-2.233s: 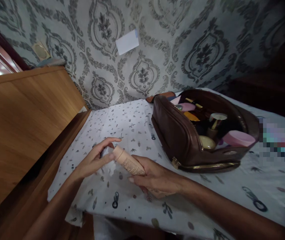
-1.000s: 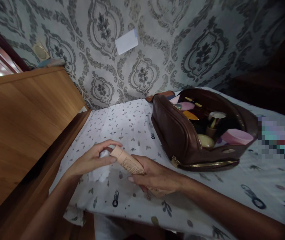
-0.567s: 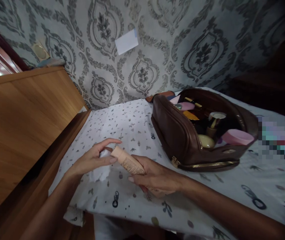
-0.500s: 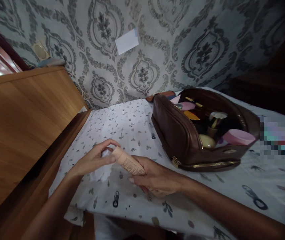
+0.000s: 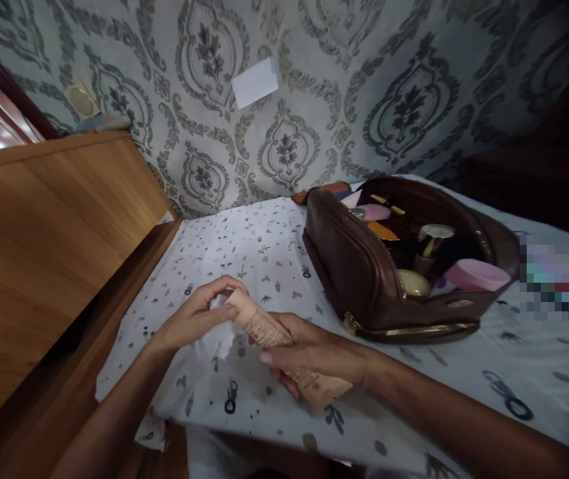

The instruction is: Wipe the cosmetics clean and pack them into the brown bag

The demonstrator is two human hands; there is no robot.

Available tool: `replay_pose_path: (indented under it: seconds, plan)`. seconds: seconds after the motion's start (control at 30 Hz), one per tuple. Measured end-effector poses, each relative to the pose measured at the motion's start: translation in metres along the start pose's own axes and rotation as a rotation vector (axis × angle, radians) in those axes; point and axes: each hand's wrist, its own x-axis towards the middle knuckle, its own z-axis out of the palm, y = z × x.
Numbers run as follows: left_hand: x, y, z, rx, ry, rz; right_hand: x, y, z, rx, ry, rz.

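Observation:
My right hand is wrapped round a peach squeeze tube with dark printing. The tube lies aslant, its flat crimped end sticking out below my palm. At its upper end, my left hand curls its thumb and fingers against the tube. A crumpled white tissue hangs from under those left fingers. To the right stands a brown toiletry bag, unzipped, with cosmetics inside. Among them are a pink container, a pale yellow-green rounded item and a clear-topped bottle.
A white patterned sheet covers the surface under my hands. Wooden furniture rises on the left. Behind is a patterned papered wall with a white card on it. A brown-orange item lies behind the bag.
The tube has turned in my hands, so more of its printed side and its crimped end show. My left hand has shifted slightly, and the tissue hangs more in view.

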Motion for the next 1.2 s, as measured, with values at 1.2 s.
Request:
replay_pose_path:
  seconds: [1.2]
  plan:
    - [0.029,0.010,0.029,0.216,0.141,-0.064,0.005,0.014,0.000,-0.085,0.214,-0.018]
